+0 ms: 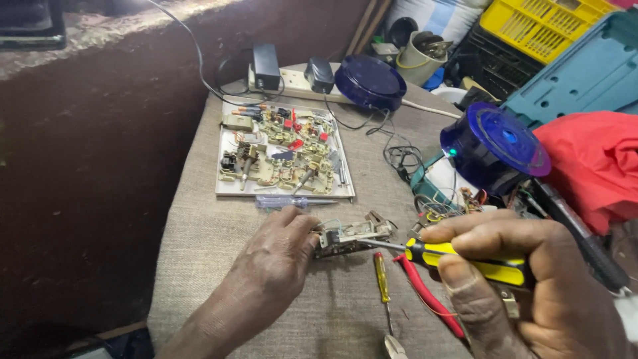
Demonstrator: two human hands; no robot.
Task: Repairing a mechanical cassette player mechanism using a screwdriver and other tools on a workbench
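Note:
My left hand (276, 256) rests on the cloth-covered table and pinches a small beige circuit assembly (352, 236) by its left end. My right hand (525, 292) grips a yellow-and-black screwdriver (465, 260); its metal shaft points left and its tip touches the assembly's right side. A second, thin yellow-handled screwdriver (381, 278) lies on the cloth just below the assembly. Red-handled pliers (425, 292) lie beside it, partly under my right hand.
A white tray (226, 189) holding several circuit parts sits farther back, with a clear-handled screwdriver (292, 201) along its front edge. Two blue domed covers (369, 81) (495, 146), a power strip with adapters (292, 76), tangled wires (402, 156), red cloth (591, 166) and crates crowd the right.

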